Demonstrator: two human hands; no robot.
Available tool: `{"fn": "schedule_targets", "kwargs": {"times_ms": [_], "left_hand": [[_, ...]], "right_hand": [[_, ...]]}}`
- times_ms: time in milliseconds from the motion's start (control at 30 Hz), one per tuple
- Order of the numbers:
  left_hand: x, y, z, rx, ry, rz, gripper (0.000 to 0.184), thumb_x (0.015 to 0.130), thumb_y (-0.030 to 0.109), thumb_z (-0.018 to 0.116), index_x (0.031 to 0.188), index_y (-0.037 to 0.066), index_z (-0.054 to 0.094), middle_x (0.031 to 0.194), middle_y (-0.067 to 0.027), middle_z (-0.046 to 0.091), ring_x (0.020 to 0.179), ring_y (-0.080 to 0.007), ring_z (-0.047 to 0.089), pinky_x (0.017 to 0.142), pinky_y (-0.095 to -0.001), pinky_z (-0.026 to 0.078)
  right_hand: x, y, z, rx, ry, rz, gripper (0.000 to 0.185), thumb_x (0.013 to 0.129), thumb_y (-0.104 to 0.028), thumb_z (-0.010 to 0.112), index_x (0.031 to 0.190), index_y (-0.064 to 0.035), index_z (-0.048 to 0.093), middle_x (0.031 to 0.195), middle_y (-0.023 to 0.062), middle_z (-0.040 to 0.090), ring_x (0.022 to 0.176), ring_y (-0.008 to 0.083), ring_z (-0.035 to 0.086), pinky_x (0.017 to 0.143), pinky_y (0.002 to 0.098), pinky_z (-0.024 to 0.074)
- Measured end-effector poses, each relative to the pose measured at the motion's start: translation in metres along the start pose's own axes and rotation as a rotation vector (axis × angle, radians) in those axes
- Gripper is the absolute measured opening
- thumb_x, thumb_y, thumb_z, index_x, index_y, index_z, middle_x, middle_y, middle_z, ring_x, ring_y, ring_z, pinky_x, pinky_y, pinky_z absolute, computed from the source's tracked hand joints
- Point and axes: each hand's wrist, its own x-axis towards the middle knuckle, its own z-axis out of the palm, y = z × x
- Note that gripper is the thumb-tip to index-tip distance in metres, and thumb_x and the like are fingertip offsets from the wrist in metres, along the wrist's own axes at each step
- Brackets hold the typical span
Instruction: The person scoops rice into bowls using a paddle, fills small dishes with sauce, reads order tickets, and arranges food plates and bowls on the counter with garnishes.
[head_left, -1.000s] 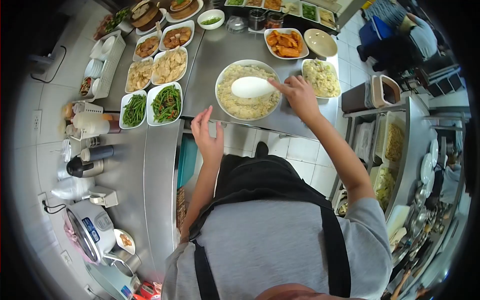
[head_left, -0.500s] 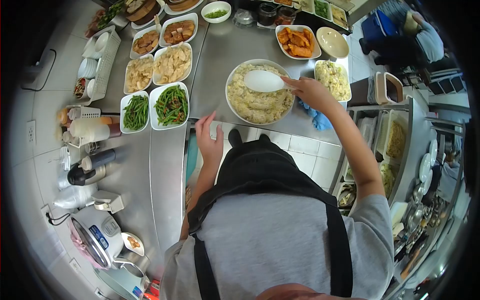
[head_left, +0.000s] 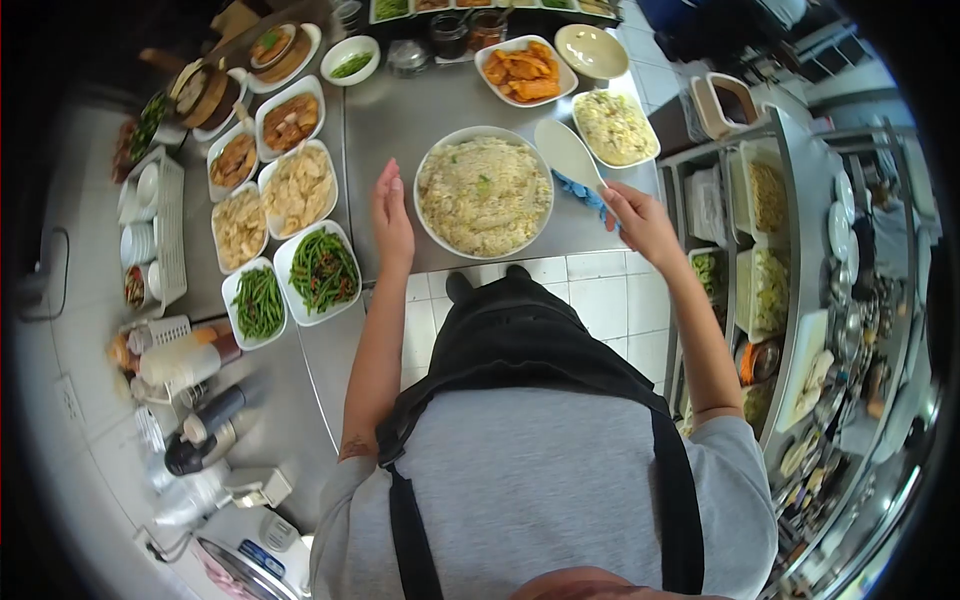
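Observation:
A round white bowl [head_left: 418, 212] heaped with fried rice [head_left: 484, 195] stands near the front edge of the steel counter. Just right of its rim, my right hand [head_left: 640, 222] grips the handle of a white rice paddle [head_left: 566, 152], its broad blade angled up and left. A crumpled blue cloth [head_left: 588, 194] lies partly under the paddle and hand. My left hand [head_left: 393, 222] is at the bowl's left side, fingers stretched out, holding nothing; whether it touches the rim I cannot tell.
White dishes of green beans [head_left: 322, 270], pale sliced food [head_left: 298, 185] and browned meat [head_left: 291, 122] line the left side. Farther back right sit an orange-coloured dish [head_left: 522, 72], a cream bowl [head_left: 592, 50] and a yellowish chopped dish [head_left: 614, 128]. Shelves [head_left: 795, 270] stand at right.
The rice paddle has moved off the rice to the bowl's right side in my right hand. My left hand has come up beside the bowl. The camera view has turned.

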Motion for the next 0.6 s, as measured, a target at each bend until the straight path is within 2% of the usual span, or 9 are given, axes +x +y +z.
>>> {"fn": "schedule_targets", "kwargs": {"times_ms": [33, 167, 267, 300, 400, 433, 533, 567, 600], "left_hand": [[0.005, 0.002, 0.002, 0.018, -0.036, -0.006, 0.048, 0.099, 0.035, 0.035, 0.136, 0.004, 0.040, 0.137, -0.0169, 0.042, 0.128, -0.0271, 0.040, 0.107, -0.0400, 0.029], [0.016, 0.008, 0.007, -0.021, -0.121, -0.037, 0.050, 0.099, 0.037, 0.035, 0.137, 0.004, 0.040, 0.138, -0.0170, 0.041, 0.129, -0.0271, 0.038, 0.108, -0.0400, 0.027], [0.021, 0.012, 0.007, -0.029, -0.152, -0.054, 0.051, 0.099, 0.038, 0.034, 0.137, 0.005, 0.040, 0.138, -0.0170, 0.041, 0.130, -0.0271, 0.037, 0.108, -0.0400, 0.026], [0.019, 0.014, 0.005, -0.020, -0.146, -0.054, 0.051, 0.099, 0.038, 0.034, 0.137, 0.005, 0.040, 0.138, -0.0169, 0.041, 0.130, -0.0272, 0.037, 0.108, -0.0400, 0.026], [0.012, 0.018, -0.005, 0.008, -0.131, -0.061, 0.049, 0.099, 0.037, 0.033, 0.136, 0.005, 0.041, 0.136, -0.0169, 0.043, 0.128, -0.0270, 0.039, 0.107, -0.0404, 0.028], [0.010, 0.019, -0.009, 0.018, -0.123, -0.063, 0.049, 0.099, 0.037, 0.032, 0.136, 0.006, 0.042, 0.136, -0.0169, 0.044, 0.127, -0.0270, 0.039, 0.106, -0.0406, 0.028], [0.003, 0.014, -0.019, 0.010, -0.023, -0.021, 0.039, 0.099, 0.025, 0.039, 0.129, 0.002, 0.047, 0.130, -0.0160, 0.048, 0.122, -0.0247, 0.045, 0.104, -0.0337, 0.032], [-0.003, 0.027, -0.014, 0.045, 0.004, 0.048, 0.036, 0.099, 0.023, 0.041, 0.128, 0.002, 0.048, 0.127, -0.0153, 0.051, 0.119, -0.0240, 0.047, 0.101, -0.0332, 0.035], [-0.011, 0.039, -0.006, 0.079, 0.032, 0.116, 0.034, 0.098, 0.021, 0.042, 0.126, 0.002, 0.049, 0.123, -0.0146, 0.053, 0.115, -0.0233, 0.050, 0.099, -0.0326, 0.037]], "right_hand": [[-0.006, -0.004, 0.008, 0.033, 0.090, 0.013, 0.031, 0.093, -0.028, 0.053, 0.116, -0.0083, 0.060, 0.059, 0.0004, 0.055, 0.041, 0.0057, 0.041, 0.039, 0.0229, 0.0333], [-0.019, -0.011, 0.020, 0.034, 0.136, -0.010, 0.025, 0.093, -0.025, 0.055, 0.111, -0.0087, 0.059, 0.059, 0.0002, 0.056, 0.041, 0.0055, 0.041, 0.039, 0.0228, 0.0330], [-0.028, -0.009, 0.013, 0.019, 0.241, -0.046, 0.024, 0.092, -0.025, 0.055, 0.111, -0.0101, 0.060, 0.059, 0.0007, 0.057, 0.043, 0.0046, 0.042, 0.040, 0.0226, 0.0335], [-0.030, -0.005, 0.005, 0.010, 0.277, -0.036, 0.023, 0.092, -0.024, 0.055, 0.111, -0.0116, 0.061, 0.060, 0.0009, 0.058, 0.046, 0.0036, 0.043, 0.044, 0.0232, 0.0356], [-0.033, 0.022, -0.014, -0.074, 0.476, -0.100, 0.024, 0.092, -0.026, 0.055, 0.112, -0.0133, 0.061, 0.058, 0.0019, 0.059, 0.046, 0.0067, 0.045, 0.048, 0.0262, 0.0385], [-0.037, 0.025, -0.017, -0.235, 0.596, -0.166, 0.027, 0.089, -0.021, 0.059, 0.116, -0.0166, 0.061, 0.066, 0.0041, 0.059, 0.055, 0.0143, 0.050, 0.057, 0.0303, 0.0428], [-0.039, 0.027, -0.038, -0.750, 0.726, -0.495, 0.035, 0.083, -0.013, 0.063, 0.117, -0.0198, 0.062, 0.077, 0.0060, 0.056, 0.069, 0.0218, 0.051, 0.065, 0.0337, 0.0448], [-0.034, 0.034, -0.047, -0.758, 0.679, -0.478, 0.043, 0.078, -0.007, 0.065, 0.118, -0.0229, 0.062, 0.083, 0.0065, 0.053, 0.078, 0.0240, 0.049, 0.071, 0.0353, 0.0443], [-0.026, 0.043, -0.055, -0.784, 0.683, -0.533, 0.044, 0.078, -0.006, 0.064, 0.118, -0.0235, 0.062, 0.083, 0.0064, 0.053, 0.078, 0.0238, 0.050, 0.071, 0.0353, 0.0443]]}}
